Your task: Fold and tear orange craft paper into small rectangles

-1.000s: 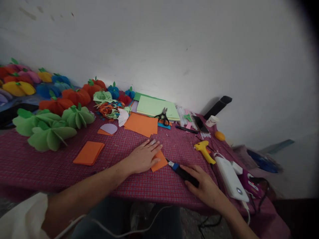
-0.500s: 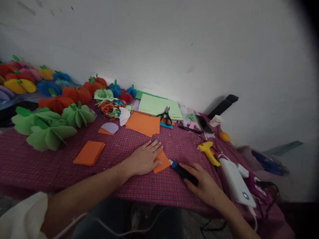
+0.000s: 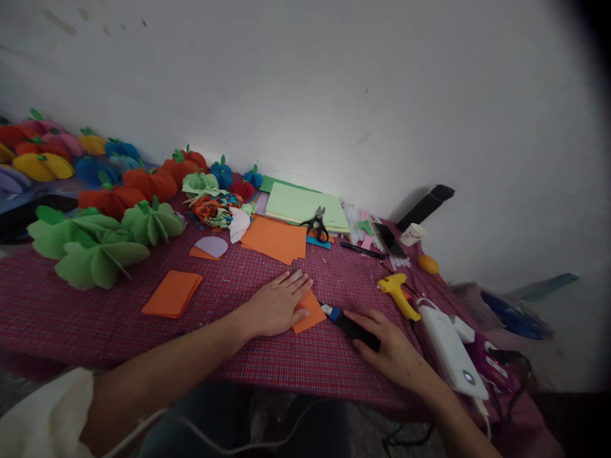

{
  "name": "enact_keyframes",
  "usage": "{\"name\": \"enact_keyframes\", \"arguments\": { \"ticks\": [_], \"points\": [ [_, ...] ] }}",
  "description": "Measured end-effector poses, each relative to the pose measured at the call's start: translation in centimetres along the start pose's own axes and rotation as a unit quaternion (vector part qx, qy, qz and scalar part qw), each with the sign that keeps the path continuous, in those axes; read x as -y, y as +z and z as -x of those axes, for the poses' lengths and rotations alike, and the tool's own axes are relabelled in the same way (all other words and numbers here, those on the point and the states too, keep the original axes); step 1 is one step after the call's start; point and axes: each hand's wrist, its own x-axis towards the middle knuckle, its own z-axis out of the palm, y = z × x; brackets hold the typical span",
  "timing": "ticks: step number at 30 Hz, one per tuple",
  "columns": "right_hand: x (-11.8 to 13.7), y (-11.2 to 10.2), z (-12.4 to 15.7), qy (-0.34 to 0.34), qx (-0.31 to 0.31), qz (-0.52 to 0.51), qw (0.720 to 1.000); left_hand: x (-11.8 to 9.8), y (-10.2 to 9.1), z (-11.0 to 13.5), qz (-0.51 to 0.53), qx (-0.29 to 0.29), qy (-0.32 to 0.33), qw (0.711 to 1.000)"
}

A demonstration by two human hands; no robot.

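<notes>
My left hand (image 3: 278, 304) lies flat with its fingers stretched out, pressing a small orange paper piece (image 3: 312, 316) onto the tablecloth. By its fingertips shows a narrow pale grey end (image 3: 296, 275); what it belongs to is hidden under the hand. In my right hand (image 3: 389, 350) is a utility knife (image 3: 353, 327) with a black and blue handle, held low over the cloth. Its tip points left, close beside the paper's right edge. Left of my left hand rests a stack of folded orange paper (image 3: 172, 294).
Orange sheets (image 3: 274, 238), black scissors (image 3: 317, 226) and pale green sheets (image 3: 305, 207) lie farther back. Paper pumpkins (image 3: 100, 251) crowd the left. On the right are a yellow glue gun (image 3: 398, 296), a white power bank (image 3: 453, 350) and a paper cup (image 3: 413, 235).
The knife's tip has shifted slightly up and left along the paper's right edge, and more of the tip shows. My left hand stays pressed on the paper.
</notes>
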Motion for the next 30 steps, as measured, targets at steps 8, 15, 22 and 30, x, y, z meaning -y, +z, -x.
{"name": "enact_keyframes", "arguments": {
  "ticks": [8, 15, 22, 30],
  "points": [
    [0.1, 0.2, -1.6, -0.026, -0.012, -0.006, 1.0, 0.0, 0.1, 0.0, -0.003, 0.003, 0.0, 1.0],
    [-0.9, 0.3, -1.6, -0.007, -0.012, -0.012, 1.0, 0.1, 0.2, 0.0, 0.007, -0.002, 0.002, 1.0],
    [-0.6, -0.2, -1.9, -0.004, -0.01, -0.013, 1.0, 0.1, 0.2, 0.0, 0.008, -0.002, -0.002, 1.0],
    [-0.6, 0.1, -3.0, -0.033, -0.007, -0.02, 0.999, -0.1, -0.1, 0.0, 0.001, -0.001, -0.006, 1.0]
  ]
}}
